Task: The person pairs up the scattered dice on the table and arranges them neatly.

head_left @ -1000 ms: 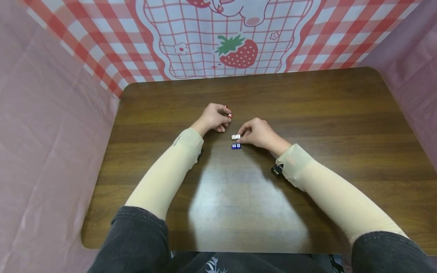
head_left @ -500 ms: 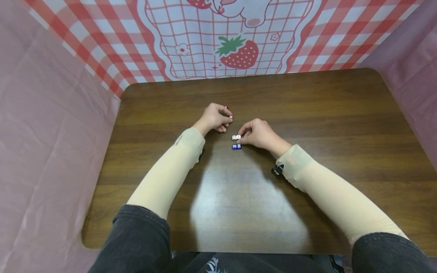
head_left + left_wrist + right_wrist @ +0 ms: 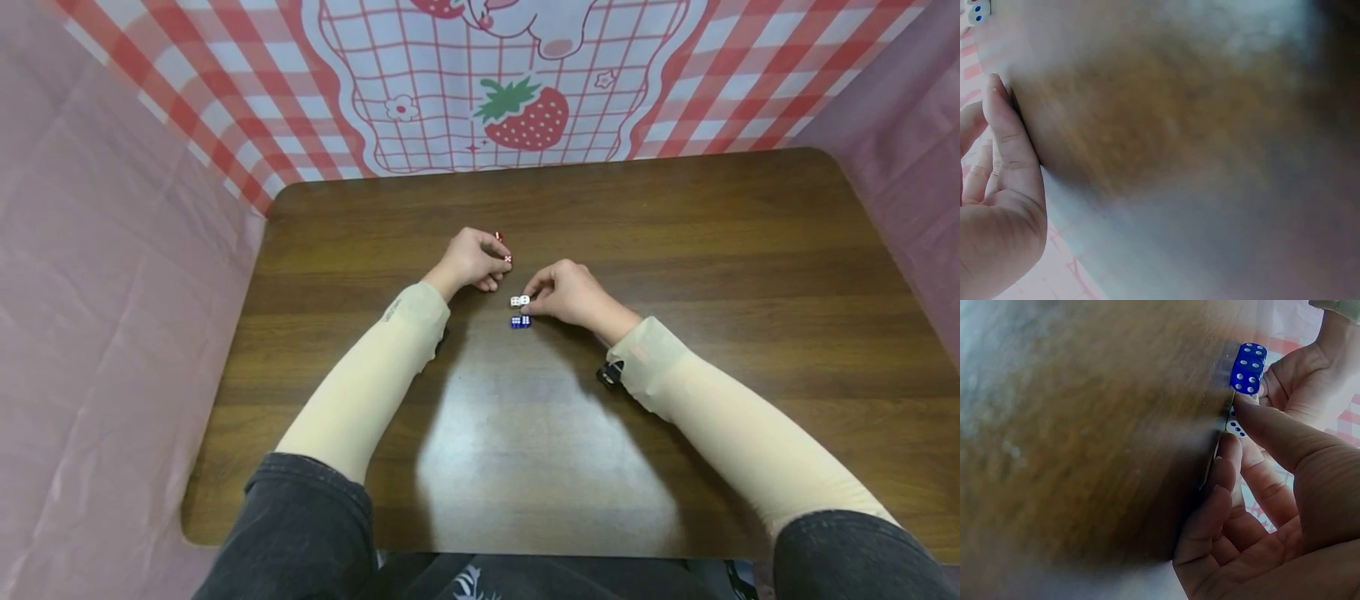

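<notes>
My left hand [image 3: 472, 257] pinches a red die [image 3: 507, 259] with white pips between thumb and forefinger. A second red die [image 3: 498, 237] sits just beyond those fingers, partly hidden. Two white dice [image 3: 519, 301] lie side by side nearer to me, and my right hand [image 3: 568, 292] pinches the right one by its fingertips. In the right wrist view, the fingers cover part of a white die [image 3: 1235, 429]. Two blue dice [image 3: 521, 322] stand together just in front of the white pair, below the right fingertips. The left wrist view catches a white die [image 3: 977, 11] at its corner.
All the dice are on a brown wooden table [image 3: 675, 225] with rounded corners. A red-and-white checked cloth [image 3: 720, 92] with a strawberry print hangs along its far edge. Pink cloth [image 3: 97, 292] flanks the left side, and more pink cloth [image 3: 885, 158] the right.
The pinched red die has shifted slightly toward me, and a little more of the red die behind it shows. My right hand and the white and blue dice have stayed in place.
</notes>
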Available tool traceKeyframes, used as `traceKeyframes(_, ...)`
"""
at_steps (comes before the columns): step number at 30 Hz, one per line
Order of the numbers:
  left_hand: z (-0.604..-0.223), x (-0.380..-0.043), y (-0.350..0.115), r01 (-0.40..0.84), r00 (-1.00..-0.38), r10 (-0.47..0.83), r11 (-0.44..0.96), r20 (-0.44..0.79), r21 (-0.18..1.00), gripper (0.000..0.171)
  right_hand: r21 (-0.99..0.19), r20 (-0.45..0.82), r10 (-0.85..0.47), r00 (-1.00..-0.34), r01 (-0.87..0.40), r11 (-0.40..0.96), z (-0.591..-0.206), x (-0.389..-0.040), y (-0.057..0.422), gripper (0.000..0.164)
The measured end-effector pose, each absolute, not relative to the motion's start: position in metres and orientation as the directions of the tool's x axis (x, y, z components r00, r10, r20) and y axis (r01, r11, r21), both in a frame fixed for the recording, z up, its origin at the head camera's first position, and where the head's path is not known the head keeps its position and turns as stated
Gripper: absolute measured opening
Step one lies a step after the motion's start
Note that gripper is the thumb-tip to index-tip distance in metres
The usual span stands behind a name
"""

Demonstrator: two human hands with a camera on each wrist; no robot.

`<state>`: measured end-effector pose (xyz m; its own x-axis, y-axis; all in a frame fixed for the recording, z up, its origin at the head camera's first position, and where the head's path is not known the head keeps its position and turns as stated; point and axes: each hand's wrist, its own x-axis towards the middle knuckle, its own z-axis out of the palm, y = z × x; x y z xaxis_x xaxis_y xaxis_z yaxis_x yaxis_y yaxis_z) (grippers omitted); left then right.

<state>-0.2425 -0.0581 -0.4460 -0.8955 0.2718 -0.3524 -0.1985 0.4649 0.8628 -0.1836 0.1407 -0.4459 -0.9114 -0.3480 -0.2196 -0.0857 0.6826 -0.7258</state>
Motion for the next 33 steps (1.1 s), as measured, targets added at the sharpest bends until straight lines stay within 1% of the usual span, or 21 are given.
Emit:
traceKeyframes(9, -0.444, -0.234, -0.06, -0.159, -0.898, 0.286, 0.496, -0.333, 0.854, 0.009, -0.716, -0.202, -0.351, -0.914, -0.106, 0.69, -0.446, -0.185, 0.14, 0.019)
traceKeyframes(33, -0.444, -0.216, -0.055, -0.143, -0.895, 0.288, 0.536, -0.339, 0.832, 0.01, -0.728, -0.192, -0.364, -0.911, -0.116, 0.676, -0.446, -0.184, 0.141, 0.018)
